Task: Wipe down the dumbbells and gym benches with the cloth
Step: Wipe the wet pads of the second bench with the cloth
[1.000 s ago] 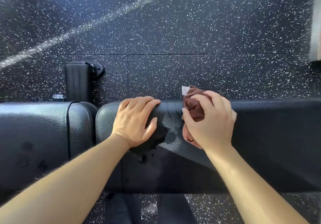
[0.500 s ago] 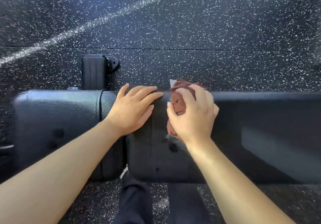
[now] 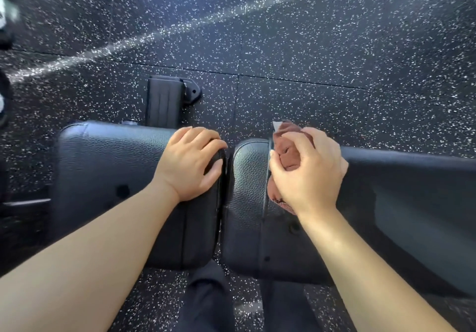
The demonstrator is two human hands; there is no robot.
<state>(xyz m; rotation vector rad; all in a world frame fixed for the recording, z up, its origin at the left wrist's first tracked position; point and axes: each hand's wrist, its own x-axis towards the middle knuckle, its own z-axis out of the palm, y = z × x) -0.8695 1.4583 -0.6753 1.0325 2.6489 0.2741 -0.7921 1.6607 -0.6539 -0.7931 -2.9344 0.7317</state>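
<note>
We are leaning over a black gym bench that is stretching across the middle of the frame, its short seat pad [image 3: 108, 171] lying left of centre and its long back pad [image 3: 399, 202] running off the right edge, with a narrow gap between the two. We are resting our left hand [image 3: 189, 162] flat on the right end of the seat pad, fingers [image 3: 206, 138] relaxed and spread, holding nothing, their tips reaching just short of the gap. Our right hand [image 3: 309, 174] is gripping a bunched reddish-brown cloth [image 3: 289, 155], fingers curled round it, and is pressing it against the left end of the back pad, near the far edge; a small white tag [image 3: 277, 126] is sticking up from the cloth's top. A black part of the bench frame [image 3: 164, 102] is showing beyond the seat pad, on the dark speckled floor [image 3: 283, 35] filling the upper frame. A dark trouser leg [image 3: 206, 300] is showing at the bottom centre.
</note>
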